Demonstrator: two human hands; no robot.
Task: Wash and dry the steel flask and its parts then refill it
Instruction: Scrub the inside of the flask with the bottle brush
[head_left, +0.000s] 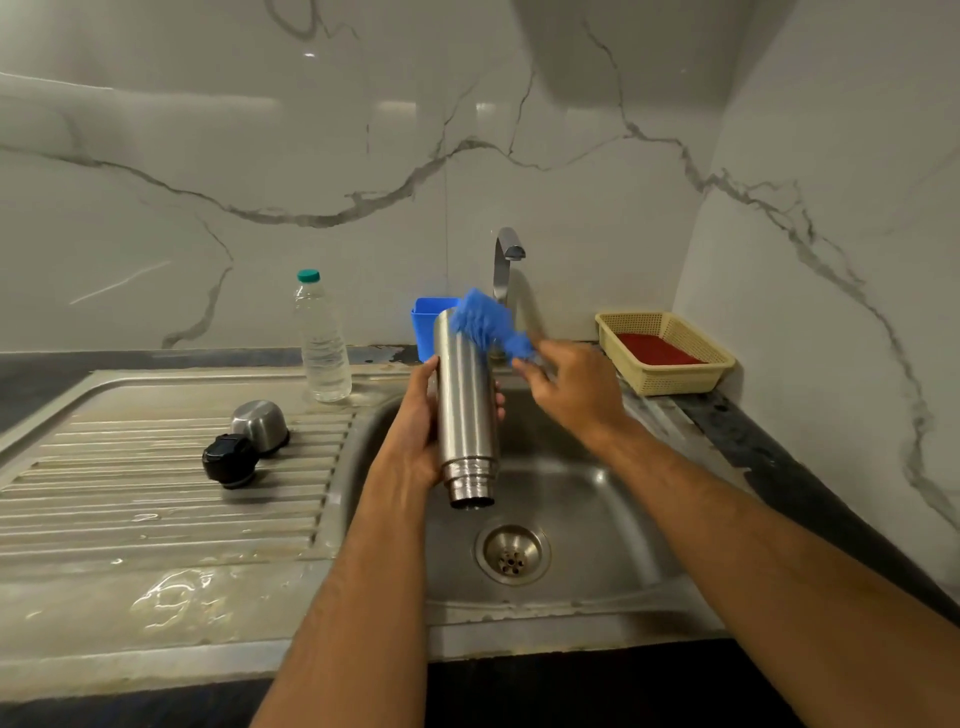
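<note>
Scrubbing underway over the sink (613, 499): left hand (415, 431) grips the steel flask (465, 410) mouth-down, right hand (576, 387) pinches a blue scrubber (488, 322) at its base, twelve o'clock; next, seemingly, strokes downward toward six.

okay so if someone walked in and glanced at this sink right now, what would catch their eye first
Probably the steel flask, held mouth-down over the sink basin by the left hand, while the right hand rubs a bright blue cloth on its upturned base. Next, the black stopper and steel cap on the draining board at left.
</note>
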